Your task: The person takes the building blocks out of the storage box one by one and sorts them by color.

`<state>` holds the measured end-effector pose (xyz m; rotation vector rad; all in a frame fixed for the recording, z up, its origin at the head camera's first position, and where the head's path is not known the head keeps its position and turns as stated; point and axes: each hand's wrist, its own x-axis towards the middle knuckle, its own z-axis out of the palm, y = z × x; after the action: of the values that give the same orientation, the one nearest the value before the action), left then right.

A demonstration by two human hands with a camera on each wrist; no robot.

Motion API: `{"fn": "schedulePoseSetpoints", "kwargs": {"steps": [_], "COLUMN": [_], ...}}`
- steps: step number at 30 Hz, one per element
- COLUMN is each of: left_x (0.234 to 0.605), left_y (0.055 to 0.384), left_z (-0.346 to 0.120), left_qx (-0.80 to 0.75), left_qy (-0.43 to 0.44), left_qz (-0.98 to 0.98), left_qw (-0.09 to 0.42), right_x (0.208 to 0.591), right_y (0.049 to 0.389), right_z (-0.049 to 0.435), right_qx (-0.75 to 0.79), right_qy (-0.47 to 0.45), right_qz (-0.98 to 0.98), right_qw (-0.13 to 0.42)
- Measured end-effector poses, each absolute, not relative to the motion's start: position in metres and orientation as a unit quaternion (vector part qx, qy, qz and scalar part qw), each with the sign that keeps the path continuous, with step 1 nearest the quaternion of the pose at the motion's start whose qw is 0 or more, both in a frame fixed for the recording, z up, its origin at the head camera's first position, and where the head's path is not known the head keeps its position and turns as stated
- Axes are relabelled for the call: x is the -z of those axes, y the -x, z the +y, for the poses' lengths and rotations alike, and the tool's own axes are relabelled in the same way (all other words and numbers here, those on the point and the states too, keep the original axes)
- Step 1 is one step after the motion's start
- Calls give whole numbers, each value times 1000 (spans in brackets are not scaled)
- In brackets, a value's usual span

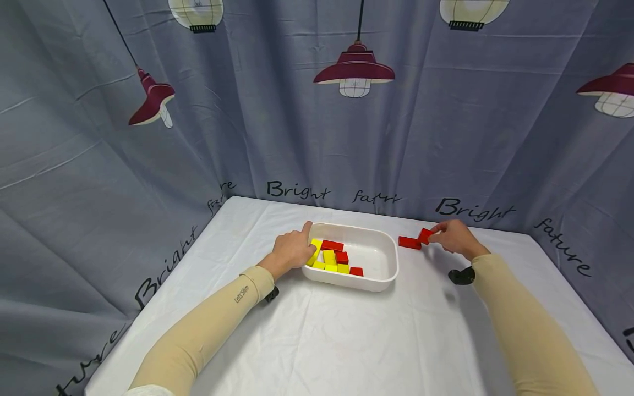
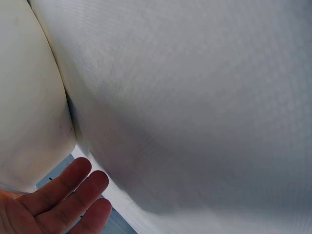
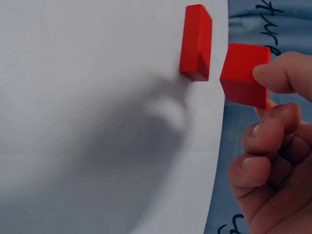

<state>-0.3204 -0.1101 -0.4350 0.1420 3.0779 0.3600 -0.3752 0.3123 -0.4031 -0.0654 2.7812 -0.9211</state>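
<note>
One red block [image 1: 424, 236] is held by the right grip [image 1: 454, 237], pinched at one end between thumb and fingertips, beyond the right end of a white tray [image 1: 369, 254]. A second red block [image 1: 409, 242] lies on the worktop [image 1: 346, 341] between that block and the tray; the right wrist view shows a small gap between the two. The left grip [image 1: 292, 248] holds the tray at its left end, thumb over the rim, while three fingers stretch loosely outside the wall.

Handling this well seems to call for a light, even pinch on opposite flat faces, since the hold is near one end and the block could swivel. It is best drawn clear of its neighbour before any sideways swing, so as not to nudge it. Any path over the tray would need height above the rim, with the left side held steady.

Inside the tray, several yellow blocks [image 1: 329, 257] and three visible red ones [image 1: 332, 245] crowd the left half, some partly hidden by others. The right half shows bare floor, so a block lowered there would have more room.
</note>
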Motion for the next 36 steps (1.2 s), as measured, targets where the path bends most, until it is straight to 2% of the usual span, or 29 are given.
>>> {"fn": "schedulePoseSetpoints", "kwargs": {"steps": [14,23,36], "left_x": [436,437,436], "left_y": [320,321,322], "left_z": [-110,-110,-111], "left_qx": [-118,-117,-118], "left_qy": [-46,-48,-48], "left_qz": [992,992,992], "left_qw": [23,23,22], "right_x": [421,434,433], "right_y": [378,384,382], "right_z": [324,323,315], "right_qx": [276,257,250], "right_qy": [9,-5,8], "right_qz": [959,964,965], "right_qw": [59,70,76]}}
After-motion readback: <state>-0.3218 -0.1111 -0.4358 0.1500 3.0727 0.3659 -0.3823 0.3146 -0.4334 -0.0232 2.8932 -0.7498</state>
